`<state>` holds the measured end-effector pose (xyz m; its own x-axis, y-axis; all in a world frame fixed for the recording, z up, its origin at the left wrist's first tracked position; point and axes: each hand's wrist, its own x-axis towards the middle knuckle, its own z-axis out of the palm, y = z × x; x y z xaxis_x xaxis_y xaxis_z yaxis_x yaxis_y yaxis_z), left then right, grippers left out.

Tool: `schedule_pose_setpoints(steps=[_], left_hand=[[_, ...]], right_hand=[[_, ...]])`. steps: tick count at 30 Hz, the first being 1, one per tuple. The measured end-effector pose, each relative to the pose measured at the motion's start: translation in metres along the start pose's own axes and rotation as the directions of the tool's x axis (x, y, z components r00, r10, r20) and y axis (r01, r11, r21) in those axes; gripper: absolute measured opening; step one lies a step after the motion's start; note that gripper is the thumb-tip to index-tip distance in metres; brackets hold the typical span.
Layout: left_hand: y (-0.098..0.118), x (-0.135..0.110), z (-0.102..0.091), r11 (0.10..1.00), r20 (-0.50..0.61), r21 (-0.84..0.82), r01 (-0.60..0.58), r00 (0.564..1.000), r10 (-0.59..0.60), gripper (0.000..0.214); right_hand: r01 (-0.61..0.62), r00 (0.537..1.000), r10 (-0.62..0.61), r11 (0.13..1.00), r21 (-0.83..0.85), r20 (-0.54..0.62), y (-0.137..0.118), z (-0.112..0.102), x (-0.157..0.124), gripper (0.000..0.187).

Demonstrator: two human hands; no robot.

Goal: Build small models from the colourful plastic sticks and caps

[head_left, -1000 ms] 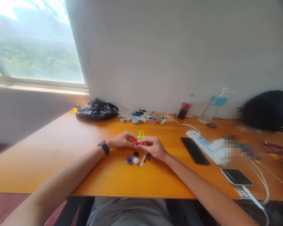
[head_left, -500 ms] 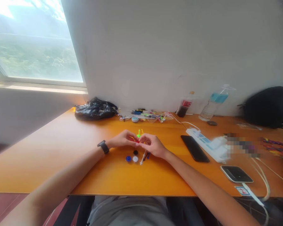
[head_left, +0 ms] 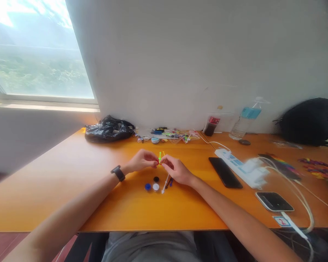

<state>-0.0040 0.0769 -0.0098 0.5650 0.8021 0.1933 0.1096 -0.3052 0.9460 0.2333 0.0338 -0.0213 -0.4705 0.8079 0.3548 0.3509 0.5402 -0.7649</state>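
Above the middle of the orange wooden table (head_left: 71, 182), the left hand (head_left: 142, 161), a black band at its wrist, and the right hand (head_left: 177, 170) meet fingertip to fingertip, both pinched shut on a small bunch of thin plastic sticks (head_left: 160, 157) whose green and yellow ends stand up between them. Just in front of the hands on the table lie three small round caps, blue, white and black (head_left: 153, 184), beside a few loose white and dark sticks (head_left: 166, 183). Well to the right lies a black phone (head_left: 225, 172) beside a white power strip (head_left: 239, 167).
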Motion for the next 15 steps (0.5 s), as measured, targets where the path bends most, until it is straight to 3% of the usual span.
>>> schedule_pose_setpoints(steps=[6, 10, 15], left_hand=[[0.006, 0.001, -0.001, 0.973, -0.042, -0.225, 0.046, 0.997, -0.057, 0.031], [0.008, 0.000, -0.003, 0.878, 0.038, -0.474, 0.071, 0.997, -0.060, 0.032], [0.014, -0.003, -0.001, 0.898, 0.108, -0.433, 0.077, 0.994, -0.033, 0.029]], right_hand=[[0.027, 0.998, -0.028, 1.000, -0.004, -0.063, 0.001, -0.002, 0.003, 0.024], [0.026, 0.991, -0.020, 0.999, 0.043, -0.133, 0.001, -0.004, 0.006, 0.025], [0.077, 0.978, -0.070, 0.997, 0.028, -0.196, -0.006, -0.007, 0.007, 0.025]])
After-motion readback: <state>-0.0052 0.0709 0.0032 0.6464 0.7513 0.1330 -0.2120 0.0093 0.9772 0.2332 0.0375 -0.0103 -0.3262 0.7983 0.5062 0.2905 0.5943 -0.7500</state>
